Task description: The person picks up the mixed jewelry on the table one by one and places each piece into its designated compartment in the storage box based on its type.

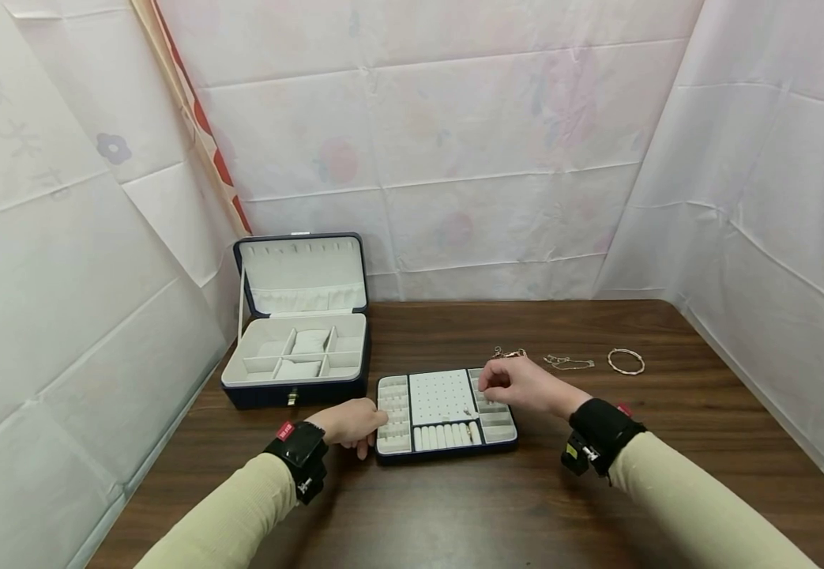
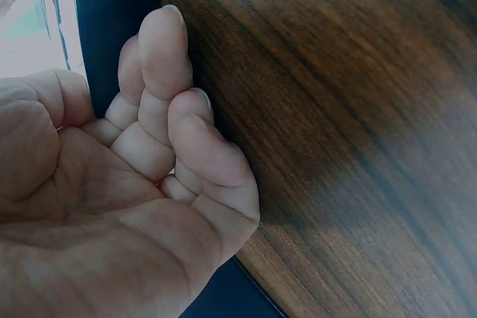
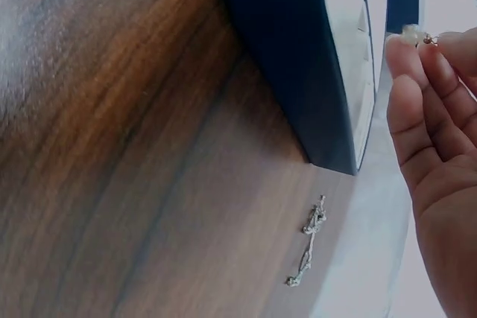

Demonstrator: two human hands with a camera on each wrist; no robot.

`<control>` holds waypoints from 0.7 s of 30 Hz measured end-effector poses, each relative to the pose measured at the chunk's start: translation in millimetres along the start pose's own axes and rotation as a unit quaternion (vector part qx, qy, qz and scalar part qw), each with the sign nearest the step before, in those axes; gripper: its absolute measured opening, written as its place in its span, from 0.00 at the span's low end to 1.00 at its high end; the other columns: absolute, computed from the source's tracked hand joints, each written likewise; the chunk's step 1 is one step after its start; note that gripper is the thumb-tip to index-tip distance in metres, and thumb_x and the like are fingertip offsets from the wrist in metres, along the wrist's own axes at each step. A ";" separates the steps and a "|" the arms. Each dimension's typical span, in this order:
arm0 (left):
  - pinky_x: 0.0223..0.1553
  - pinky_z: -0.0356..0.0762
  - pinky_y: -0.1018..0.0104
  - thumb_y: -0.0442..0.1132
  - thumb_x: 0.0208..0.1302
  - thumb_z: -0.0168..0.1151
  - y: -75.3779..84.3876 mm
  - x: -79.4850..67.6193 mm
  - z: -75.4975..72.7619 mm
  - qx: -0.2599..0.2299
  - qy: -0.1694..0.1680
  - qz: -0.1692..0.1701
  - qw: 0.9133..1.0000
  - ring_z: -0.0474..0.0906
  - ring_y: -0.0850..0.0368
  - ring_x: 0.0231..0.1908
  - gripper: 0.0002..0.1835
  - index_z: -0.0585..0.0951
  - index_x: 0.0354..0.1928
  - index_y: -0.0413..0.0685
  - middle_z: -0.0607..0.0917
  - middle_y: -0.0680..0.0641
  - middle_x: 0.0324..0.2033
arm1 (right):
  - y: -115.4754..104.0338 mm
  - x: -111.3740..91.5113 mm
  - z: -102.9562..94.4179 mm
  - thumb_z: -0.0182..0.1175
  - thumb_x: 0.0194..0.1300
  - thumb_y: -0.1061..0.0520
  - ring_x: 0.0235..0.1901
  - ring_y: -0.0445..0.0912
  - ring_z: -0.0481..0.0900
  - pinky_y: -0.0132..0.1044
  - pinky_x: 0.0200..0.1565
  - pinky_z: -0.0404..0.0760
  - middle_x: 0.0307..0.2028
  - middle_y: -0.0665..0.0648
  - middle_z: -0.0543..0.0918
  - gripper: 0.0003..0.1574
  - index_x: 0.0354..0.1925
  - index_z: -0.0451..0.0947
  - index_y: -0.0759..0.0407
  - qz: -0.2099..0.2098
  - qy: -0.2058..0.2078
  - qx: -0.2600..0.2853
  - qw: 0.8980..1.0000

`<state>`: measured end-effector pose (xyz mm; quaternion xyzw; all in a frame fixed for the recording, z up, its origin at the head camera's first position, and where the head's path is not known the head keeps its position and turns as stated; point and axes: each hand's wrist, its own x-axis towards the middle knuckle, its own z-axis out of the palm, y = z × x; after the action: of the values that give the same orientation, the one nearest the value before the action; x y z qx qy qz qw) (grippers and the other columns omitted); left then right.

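Observation:
A navy jewellery tray (image 1: 445, 455) lies flat on the table, with white compartments, a dotted earring panel (image 1: 440, 395) and a row of ring rolls (image 1: 443, 436). My left hand (image 1: 355, 423) grips its left edge; in the left wrist view, curled fingers (image 2: 165, 53) lie by the navy side. Over the right-hand compartments is my right hand (image 1: 525, 386). Its thumb and fingertips pinch a small pearl-like jewellery piece (image 3: 410, 33) with a gold-coloured end, whose exact kind is unclear. A small earring (image 1: 467, 411) sits low on the panel, above a gold ring (image 1: 471, 432) in the rolls.
Back left, a navy jewellery box (image 1: 258, 397) stands with its lid up, two white cushions (image 1: 310, 341) inside. Behind and right of the tray lie a bracelet (image 1: 509, 352), a thin chain (image 1: 568, 362) and a round bangle (image 1: 626, 362). White cloth (image 1: 419, 142) hangs around the table.

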<state>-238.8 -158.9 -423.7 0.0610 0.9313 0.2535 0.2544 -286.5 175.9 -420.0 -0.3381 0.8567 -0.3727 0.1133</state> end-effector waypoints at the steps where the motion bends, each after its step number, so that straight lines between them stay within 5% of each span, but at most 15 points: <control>1: 0.19 0.63 0.70 0.39 0.68 0.48 0.0 0.2 0.1 0.000 0.000 0.000 1.000 0.68 0.58 0.15 0.18 0.80 0.23 0.37 0.81 0.48 0.13 | 0.2 0.5 1.3 0.63 0.71 0.60 0.33 0.41 0.78 0.35 0.38 0.77 0.35 0.46 0.85 0.05 0.44 0.81 0.58 -0.001 -0.002 -0.001 1.000; 21: 0.18 0.62 0.69 0.39 0.68 0.49 -2.0 1.7 1.0 -0.002 0.003 0.005 1.000 0.68 0.58 0.15 0.18 0.80 0.23 0.37 0.81 0.48 0.12 | 2.5 2.5 12.9 0.63 0.72 0.58 0.34 0.38 0.78 0.35 0.40 0.78 0.37 0.46 0.84 0.03 0.43 0.82 0.55 -0.013 -0.018 -0.022 1.000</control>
<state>-239.8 -159.7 -426.2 0.0641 0.9313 0.2564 0.2509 -283.8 168.2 -430.6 -0.3581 0.8582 -0.3488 0.1164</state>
